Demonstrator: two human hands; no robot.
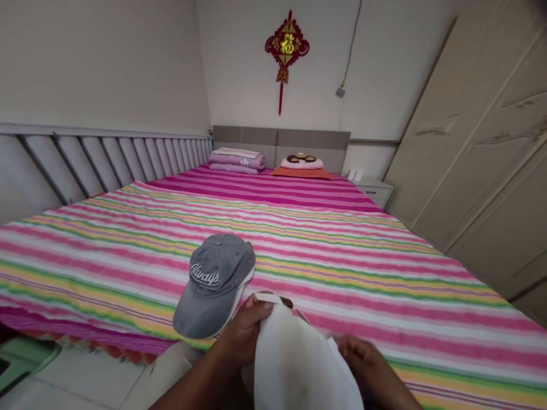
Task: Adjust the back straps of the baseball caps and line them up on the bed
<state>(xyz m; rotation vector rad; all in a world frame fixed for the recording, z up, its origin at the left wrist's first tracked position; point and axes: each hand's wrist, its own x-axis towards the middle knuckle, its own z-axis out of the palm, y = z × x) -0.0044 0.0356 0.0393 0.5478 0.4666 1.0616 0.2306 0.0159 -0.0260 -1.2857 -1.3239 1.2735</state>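
A white cap is held up close to me at the bottom middle, over the near edge of the bed. My left hand is closed on its upper left edge, thumb on top, beside a narrow white strap. On the other side, my right hand has its curled fingers at the cap's right edge; they are slightly blurred. Just left of the white cap lies a grey cap with "Always" in white lettering, its brim toward me. A pale edge shows along its right side.
A striped sheet covers the bed. Folded purple bedding and a pink folded item lie by the headboard. A railing runs along the left; a wardrobe and nightstand stand right. A green stool is lower left.
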